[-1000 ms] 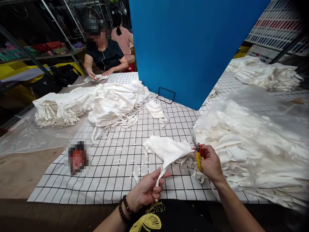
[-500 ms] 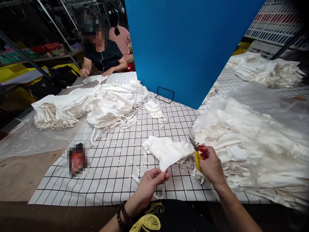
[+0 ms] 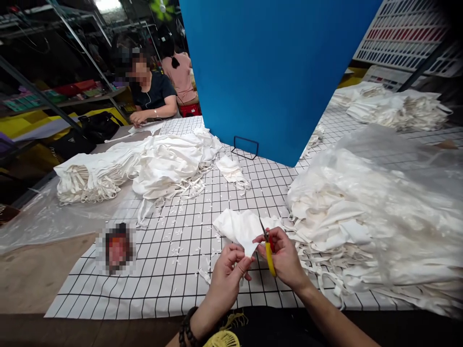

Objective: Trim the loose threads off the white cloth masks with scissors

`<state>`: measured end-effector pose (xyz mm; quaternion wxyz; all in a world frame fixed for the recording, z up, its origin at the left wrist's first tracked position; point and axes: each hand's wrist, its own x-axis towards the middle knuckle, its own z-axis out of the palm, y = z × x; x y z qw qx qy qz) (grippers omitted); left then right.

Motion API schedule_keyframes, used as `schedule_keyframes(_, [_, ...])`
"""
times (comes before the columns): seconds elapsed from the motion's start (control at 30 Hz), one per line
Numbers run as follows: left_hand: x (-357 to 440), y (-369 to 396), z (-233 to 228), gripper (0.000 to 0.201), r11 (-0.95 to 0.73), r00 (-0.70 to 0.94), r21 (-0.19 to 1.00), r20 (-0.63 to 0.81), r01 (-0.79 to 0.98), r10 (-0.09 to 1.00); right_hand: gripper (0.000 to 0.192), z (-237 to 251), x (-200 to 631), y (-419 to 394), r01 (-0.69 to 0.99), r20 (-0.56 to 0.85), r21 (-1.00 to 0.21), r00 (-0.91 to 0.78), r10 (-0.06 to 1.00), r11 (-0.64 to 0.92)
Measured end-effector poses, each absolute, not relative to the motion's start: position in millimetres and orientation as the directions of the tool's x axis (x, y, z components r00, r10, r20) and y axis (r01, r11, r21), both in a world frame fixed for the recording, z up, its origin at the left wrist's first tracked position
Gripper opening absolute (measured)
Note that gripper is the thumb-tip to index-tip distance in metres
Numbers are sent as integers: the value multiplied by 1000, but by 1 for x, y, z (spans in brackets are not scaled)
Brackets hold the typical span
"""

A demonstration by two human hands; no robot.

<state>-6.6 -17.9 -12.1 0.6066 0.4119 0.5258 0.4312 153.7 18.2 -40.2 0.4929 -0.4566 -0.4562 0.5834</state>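
Gridded cloth (image 3: 152, 284) covers the desk (image 3: 32, 270); left hand (image 3: 224, 275) pinches white fabric (image 3: 235, 224); right hand (image 3: 287, 262), at its three o'clock, grips scissors (image 3: 269, 259), perhaps fabric too.

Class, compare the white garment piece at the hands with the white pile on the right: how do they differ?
The white garment piece is pinched by the left hand; no hand touches the white pile. The garment piece is small, the pile far larger. The garment piece is uncovered; clear plastic covers part of the pile. Both are white fabric.
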Motion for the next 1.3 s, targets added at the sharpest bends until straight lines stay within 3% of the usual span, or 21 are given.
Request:
schedule_keyframes(0.13, [-5, -16, -13, 23, 98, -21, 995, -98, -7, 995, 35, -41, 153, 21, -162, -135, -974, -154, 979, -160])
schedule_keyframes(0.3, [-2, -8, -18, 21, 118, 133, 976, -94, -182, 987, 31, -42, 161, 20, -103, -148, -980, -174, 974, -167])
schedule_keyframes(0.43, [-2, -3, -25, 19, 124, 117, 972, -101, -201, 988, 30, -27, 186, 14, 205, -135, -973, -146, 980, -103])
schedule_keyframes(0.53, [-4, -1, -29, 20, 101, 96, 984, -88, -146, 992, 31, -9, 201, 6, 522, -162, -853, -237, 958, -16])
schedule_keyframes(0.63, [-5, 0, -30, 18, 49, 95, 995, -41, -84, 995, 32, 3, 203, -1, 661, -160, -748, -265, 951, 58])
schedule_keyframes(0.83, [-5, 0, -31, 12, -12, 95, 998, 18, -60, 995, 35, 8, 192, 0, 714, -158, -693, -281, 947, 96])
schedule_keyframes(1.3, [-9, 0, -28, 16, -52, 132, 998, 49, 21, 990, 35, 12, 185, 1, 753, -169, -650, -268, 948, 97])
